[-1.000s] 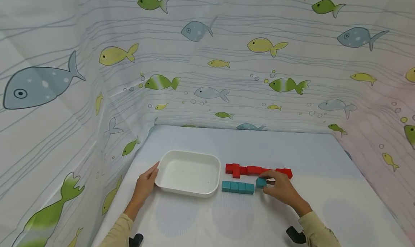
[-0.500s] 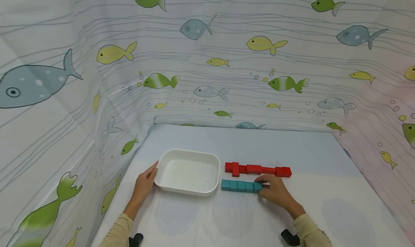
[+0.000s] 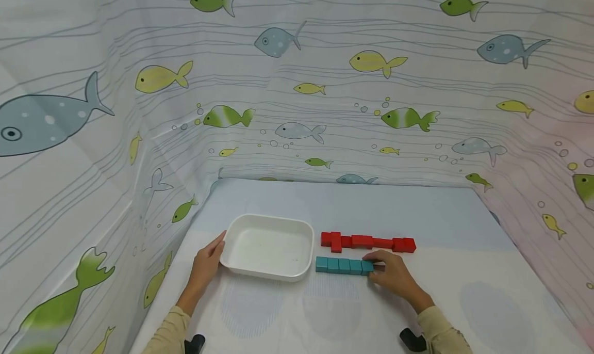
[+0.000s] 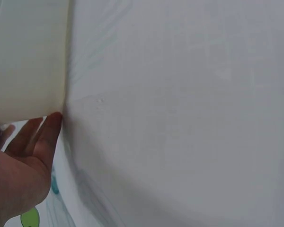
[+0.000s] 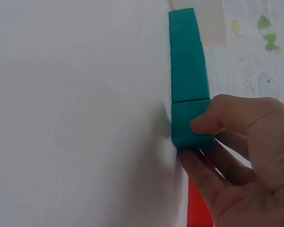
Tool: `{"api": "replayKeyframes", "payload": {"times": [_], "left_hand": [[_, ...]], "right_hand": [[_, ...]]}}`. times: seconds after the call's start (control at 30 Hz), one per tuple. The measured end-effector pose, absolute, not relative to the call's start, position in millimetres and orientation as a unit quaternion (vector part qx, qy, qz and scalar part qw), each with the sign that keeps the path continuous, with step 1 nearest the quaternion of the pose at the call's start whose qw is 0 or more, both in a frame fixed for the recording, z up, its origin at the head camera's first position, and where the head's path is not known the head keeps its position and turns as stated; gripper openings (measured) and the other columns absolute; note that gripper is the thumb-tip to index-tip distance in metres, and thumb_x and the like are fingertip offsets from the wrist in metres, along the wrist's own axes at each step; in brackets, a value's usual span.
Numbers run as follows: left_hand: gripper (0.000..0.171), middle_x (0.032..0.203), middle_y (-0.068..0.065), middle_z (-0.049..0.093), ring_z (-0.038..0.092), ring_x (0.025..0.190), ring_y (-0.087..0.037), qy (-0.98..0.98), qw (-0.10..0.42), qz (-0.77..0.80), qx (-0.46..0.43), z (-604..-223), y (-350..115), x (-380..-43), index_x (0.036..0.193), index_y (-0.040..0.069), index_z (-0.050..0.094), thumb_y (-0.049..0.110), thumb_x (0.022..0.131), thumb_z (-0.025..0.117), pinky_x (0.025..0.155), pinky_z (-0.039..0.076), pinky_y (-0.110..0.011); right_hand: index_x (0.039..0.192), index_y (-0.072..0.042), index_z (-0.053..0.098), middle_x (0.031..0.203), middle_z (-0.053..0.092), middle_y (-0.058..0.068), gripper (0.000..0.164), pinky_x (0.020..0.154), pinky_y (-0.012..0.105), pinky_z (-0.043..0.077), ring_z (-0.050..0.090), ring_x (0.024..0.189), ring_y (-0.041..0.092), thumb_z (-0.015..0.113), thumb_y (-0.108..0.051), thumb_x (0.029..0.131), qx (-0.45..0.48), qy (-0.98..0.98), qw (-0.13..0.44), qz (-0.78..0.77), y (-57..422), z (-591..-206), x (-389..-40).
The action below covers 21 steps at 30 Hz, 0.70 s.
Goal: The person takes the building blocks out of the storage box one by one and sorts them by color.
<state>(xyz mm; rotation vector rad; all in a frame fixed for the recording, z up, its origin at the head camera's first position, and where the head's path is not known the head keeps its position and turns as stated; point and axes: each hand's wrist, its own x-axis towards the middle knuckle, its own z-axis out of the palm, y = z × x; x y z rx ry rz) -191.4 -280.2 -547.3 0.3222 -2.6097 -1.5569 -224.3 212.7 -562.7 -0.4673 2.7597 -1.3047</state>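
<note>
In the head view, my right hand (image 3: 392,274) is at the right end of a straight row of several teal cubes (image 3: 344,266). Thumb and fingers pinch the end cube (image 5: 185,124), which stands against its neighbour in the right wrist view. A white rectangular tray (image 3: 270,248) lies left of the row, with nothing in it. My left hand (image 3: 205,265) touches the tray's left side from outside. Extended fingertips meet the tray wall (image 4: 31,61) low down in the left wrist view.
Behind the teal row runs a line of red blocks (image 3: 362,242), one standing crosswise near its left end. White cloth covers the table (image 3: 343,312). Fish-printed curtains (image 3: 297,106) enclose the back and sides.
My right hand has moved left, bringing a separate teal cube up to the row's right end. The left hand and the tray have stayed put.
</note>
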Motion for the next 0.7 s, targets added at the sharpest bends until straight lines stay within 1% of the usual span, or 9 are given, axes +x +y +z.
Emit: {"api": "replayKeyframes", "payload": {"times": [0.2, 0.37, 0.5, 0.57, 0.6, 0.7], "left_hand": [[0.051, 0.152, -0.007, 0.037, 0.032, 0.142, -0.029, -0.854, 0.05, -0.507, 0.107, -548, -282, -192, 0.149, 0.013, 0.041, 0.039, 0.105, 0.041, 0.112, 0.033, -0.043], [0.051, 0.153, -0.004, 0.037, 0.031, 0.143, -0.025, -0.851, 0.047, -0.512, 0.107, -550, -283, -195, 0.149, 0.015, 0.041, 0.039, 0.105, 0.042, 0.113, 0.032, -0.041], [0.051, 0.153, -0.005, 0.036, 0.031, 0.142, -0.027, -0.86, 0.037, -0.499, 0.103, -550, -284, -195, 0.15, 0.016, 0.04, 0.039, 0.105, 0.042, 0.113, 0.033, -0.042], [0.052, 0.153, -0.007, 0.037, 0.033, 0.141, -0.029, -0.871, 0.032, -0.481, 0.1, -549, -285, -196, 0.15, 0.016, 0.039, 0.041, 0.105, 0.041, 0.112, 0.034, -0.045], [0.053, 0.151, -0.009, 0.039, 0.035, 0.14, -0.031, -0.876, 0.031, -0.471, 0.098, -548, -285, -196, 0.151, 0.017, 0.038, 0.041, 0.104, 0.041, 0.11, 0.037, -0.046], [0.057, 0.148, -0.015, 0.043, 0.041, 0.135, -0.038, -0.898, 0.033, -0.43, 0.086, -543, -287, -195, 0.153, 0.017, 0.034, 0.044, 0.104, 0.041, 0.106, 0.039, -0.053]], "right_hand": [[0.11, -0.012, 0.069, 0.11, 0.065, -0.002, 0.041, 0.084, 0.035, 0.057, 0.064, 0.101, 0.02, 0.08, 0.001, 0.072, -0.149, 0.891, 0.022, -0.427, 210, -565, -226], [0.118, -0.011, 0.066, 0.116, 0.064, 0.0, 0.052, 0.084, 0.035, 0.057, 0.064, 0.103, 0.021, 0.083, -0.002, 0.07, -0.161, 0.893, 0.028, -0.419, 212, -563, -227], [0.125, -0.008, 0.061, 0.12, 0.063, 0.006, 0.053, 0.084, 0.036, 0.057, 0.063, 0.106, 0.023, 0.081, -0.004, 0.075, -0.195, 0.894, 0.022, -0.402, 222, -549, -228], [0.126, -0.007, 0.061, 0.121, 0.063, 0.009, 0.052, 0.083, 0.039, 0.058, 0.063, 0.107, 0.026, 0.081, -0.006, 0.078, -0.213, 0.9, -0.008, -0.38, 228, -537, -229], [0.127, -0.006, 0.06, 0.122, 0.062, 0.01, 0.053, 0.084, 0.041, 0.057, 0.062, 0.108, 0.028, 0.081, -0.009, 0.078, -0.221, 0.905, -0.029, -0.362, 231, -531, -230], [0.133, -0.006, 0.057, 0.13, 0.057, 0.013, 0.06, 0.086, 0.05, 0.055, 0.055, 0.117, 0.033, 0.082, -0.018, 0.079, -0.228, 0.921, -0.104, -0.3, 237, -512, -231]]}}
